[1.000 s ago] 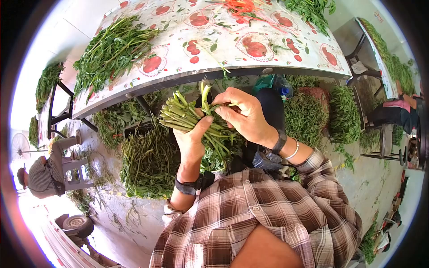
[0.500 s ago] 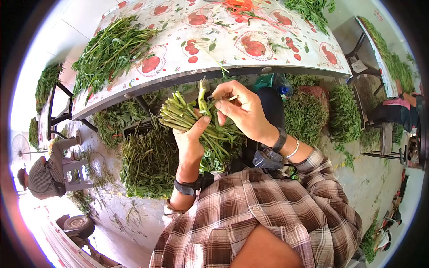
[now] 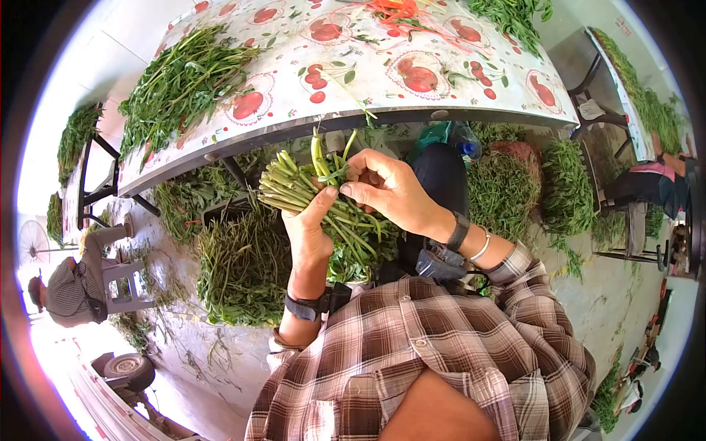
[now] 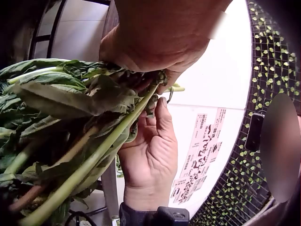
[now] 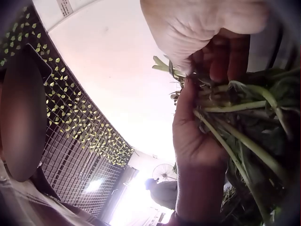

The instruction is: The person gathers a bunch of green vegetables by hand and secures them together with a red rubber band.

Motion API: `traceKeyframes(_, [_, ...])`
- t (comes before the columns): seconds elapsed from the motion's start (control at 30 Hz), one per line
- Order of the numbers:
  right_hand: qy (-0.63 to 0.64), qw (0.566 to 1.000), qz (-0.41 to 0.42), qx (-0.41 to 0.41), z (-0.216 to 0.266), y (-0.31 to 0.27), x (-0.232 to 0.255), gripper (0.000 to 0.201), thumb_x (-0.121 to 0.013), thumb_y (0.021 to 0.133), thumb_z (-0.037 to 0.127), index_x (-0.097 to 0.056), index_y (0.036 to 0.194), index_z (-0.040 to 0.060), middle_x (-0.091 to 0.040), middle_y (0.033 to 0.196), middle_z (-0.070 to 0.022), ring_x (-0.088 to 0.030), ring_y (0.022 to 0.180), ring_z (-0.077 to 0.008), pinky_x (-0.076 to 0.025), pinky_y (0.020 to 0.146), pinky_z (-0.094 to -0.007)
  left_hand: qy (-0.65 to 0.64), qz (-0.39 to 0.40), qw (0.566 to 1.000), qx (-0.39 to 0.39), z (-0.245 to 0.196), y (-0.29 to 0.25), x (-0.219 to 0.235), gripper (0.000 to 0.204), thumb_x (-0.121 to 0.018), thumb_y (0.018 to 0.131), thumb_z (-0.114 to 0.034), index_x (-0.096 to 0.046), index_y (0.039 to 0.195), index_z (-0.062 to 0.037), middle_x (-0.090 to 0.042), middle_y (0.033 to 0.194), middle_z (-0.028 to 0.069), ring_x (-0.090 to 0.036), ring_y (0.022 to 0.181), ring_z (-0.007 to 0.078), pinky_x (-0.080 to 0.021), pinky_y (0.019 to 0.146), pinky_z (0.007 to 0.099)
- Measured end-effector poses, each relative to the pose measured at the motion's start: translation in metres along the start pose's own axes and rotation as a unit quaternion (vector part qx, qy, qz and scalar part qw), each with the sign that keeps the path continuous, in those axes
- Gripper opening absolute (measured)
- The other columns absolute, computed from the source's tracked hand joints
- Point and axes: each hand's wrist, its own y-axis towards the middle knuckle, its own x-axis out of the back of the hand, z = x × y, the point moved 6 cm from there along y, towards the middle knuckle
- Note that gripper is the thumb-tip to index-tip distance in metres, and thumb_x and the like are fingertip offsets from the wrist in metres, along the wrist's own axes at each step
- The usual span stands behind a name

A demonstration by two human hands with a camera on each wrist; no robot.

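Note:
My left hand (image 3: pixel 311 229) grips a bunch of leafy green stems (image 3: pixel 282 189), its thumb across them and the cut ends fanned toward the table. One thicker pale-green stem (image 3: pixel 318 153) stands up above the rest. Close against the left thumb, my right hand (image 3: pixel 401 192) pinches a thin green stem between thumb and fingertips; its free end (image 3: pixel 351 141) sticks up beside the thick one. From the left wrist, the leaves (image 4: pixel 56 94) hang away from the two hands, and the right hand (image 4: pixel 150 165) meets the bunch from below. The right wrist view shows both sets of fingertips meeting at the stems.
Ahead stands a table (image 3: pixel 353 95) with a fruit-print cover, bearing a pile of greens (image 3: pixel 187 81) and red ribbon (image 3: pixel 397 11). Heaped greens (image 3: pixel 243 268) lie at left, more greens (image 3: pixel 504 191) at right. A seated person (image 3: pixel 73 290) is far left.
The bunch has shifted slightly left with my left hand. My right hand drew a stem piece away to the right, then came back against the bunch, where a second stem now stands up.

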Motion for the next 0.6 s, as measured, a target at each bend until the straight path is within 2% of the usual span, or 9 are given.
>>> traceKeyframes(0.2, [-0.027,0.999,-0.022,0.007,0.0,0.0,0.004,0.013,-0.064,0.089,0.009,-0.053,0.09,0.0028,-0.05,0.07,0.0027,-0.046,0.061,-0.0026,-0.039,0.053,-0.0198,0.005,-0.014,1.0,-0.003,0.004,0.001,0.007,0.027,-0.069,0.076,0.002,-0.059,0.101,-0.0012,-0.063,0.094,0.005,-0.06,0.083,0.0154,-0.049,0.078,0.03])
traceKeyframes(0.3, [-0.043,0.998,0.013,0.046,0.0,0.001,-0.001,0.013,-0.063,0.089,0.009,-0.054,0.097,0.0038,-0.053,0.077,0.0021,-0.051,0.065,-0.0019,-0.044,0.056,-0.0191,0.01,-0.02,1.0,-0.01,0.002,-0.001,0.004,0.027,-0.07,0.075,0.001,-0.06,0.1,-0.0009,-0.063,0.094,0.0047,-0.06,0.083,0.0148,-0.049,0.078,0.0291])
traceKeyframes(0.37, [-0.074,0.994,-0.01,0.085,0.004,0.003,-0.002,0.018,-0.068,0.086,0.012,-0.053,0.089,0.002,-0.049,0.071,-0.0002,-0.046,0.064,-0.0069,-0.04,0.056,-0.0245,0.058,-0.01,0.998,-0.009,-0.005,-0.005,-0.007,0.025,-0.07,0.074,0.002,-0.061,0.097,-0.0006,-0.063,0.093,0.0038,-0.059,0.082,0.0134,-0.048,0.077,0.0279])
traceKeyframes(0.47, [-0.147,0.987,-0.02,0.061,0.011,0.004,-0.001,0.017,-0.067,0.086,0.011,-0.053,0.09,0.0019,-0.049,0.073,-0.0023,-0.045,0.064,-0.0093,-0.04,0.057,-0.0269,0.077,-0.01,0.997,-0.027,-0.001,-0.005,-0.004,0.023,-0.069,0.074,0.003,-0.062,0.096,-0.0004,-0.063,0.092,0.0031,-0.059,0.081,0.0122,-0.047,0.077,0.0273])
traceKeyframes(0.6, [-0.161,0.984,-0.011,0.078,0.007,0.004,0.0,0.015,-0.065,0.087,0.009,-0.053,0.091,0.0018,-0.049,0.075,-0.0039,-0.045,0.064,-0.0103,-0.04,0.058,-0.0276,0.048,-0.025,0.999,0.004,0.007,-0.001,0.004,0.026,-0.068,0.071,0.005,-0.06,0.095,-0.0023,-0.061,0.091,0.0014,-0.058,0.082,0.0122,-0.046,0.077,0.0275])
